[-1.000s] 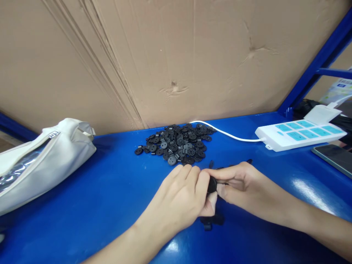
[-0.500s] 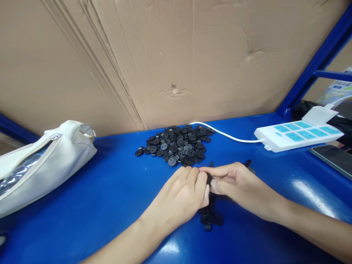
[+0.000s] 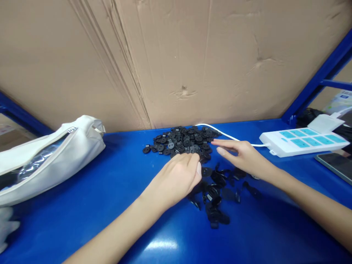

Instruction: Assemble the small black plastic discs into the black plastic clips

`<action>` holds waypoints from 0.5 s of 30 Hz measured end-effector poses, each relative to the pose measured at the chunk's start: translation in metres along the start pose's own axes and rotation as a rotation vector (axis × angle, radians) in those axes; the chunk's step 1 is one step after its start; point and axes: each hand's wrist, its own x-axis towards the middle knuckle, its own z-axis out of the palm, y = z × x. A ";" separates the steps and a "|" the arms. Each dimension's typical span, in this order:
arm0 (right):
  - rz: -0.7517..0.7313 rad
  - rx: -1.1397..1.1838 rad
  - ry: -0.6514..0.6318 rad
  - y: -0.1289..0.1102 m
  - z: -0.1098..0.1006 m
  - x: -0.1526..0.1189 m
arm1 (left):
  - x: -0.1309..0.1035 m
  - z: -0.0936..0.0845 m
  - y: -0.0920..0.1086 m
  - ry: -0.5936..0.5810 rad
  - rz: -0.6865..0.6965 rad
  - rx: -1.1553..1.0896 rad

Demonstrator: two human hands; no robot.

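My left hand (image 3: 176, 176) is closed, fingers curled down just in front of a pile of small black round plastic pieces with holes (image 3: 187, 141). Whatever its fingertips may grip is hidden behind the hand. My right hand (image 3: 242, 156) reaches to the pile's right edge, its thumb and fingers apart and nothing visible between them. Below and between the hands lies a looser scatter of black plastic pieces (image 3: 216, 198), some overlapping, some with tabs or clips.
A blue tabletop (image 3: 118, 220) backs onto cardboard (image 3: 170, 62). To the left sits an unzipped white bag (image 3: 79, 146); a grey object (image 3: 7, 227) shows below it. A white power strip (image 3: 302, 141), its cable (image 3: 220, 130) and a phone (image 3: 335, 165) are on the right.
My hands were together on a black piece and are now apart. The right has opened and moved up toward the pile; the left stays closed. The scattered pieces are more exposed, and the view has shifted.
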 end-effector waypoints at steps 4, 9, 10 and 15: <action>-0.125 -0.128 -0.100 0.023 0.010 0.012 | -0.002 0.003 -0.011 -0.131 -0.075 -0.097; -0.181 -0.238 -0.203 0.028 0.017 0.012 | -0.001 0.001 -0.016 -0.120 -0.114 -0.172; -0.182 -0.248 -0.205 0.028 0.017 0.011 | -0.001 0.000 -0.017 -0.117 -0.124 -0.180; -0.174 -0.281 -0.197 0.018 0.012 0.008 | -0.001 0.003 -0.018 -0.135 -0.136 -0.207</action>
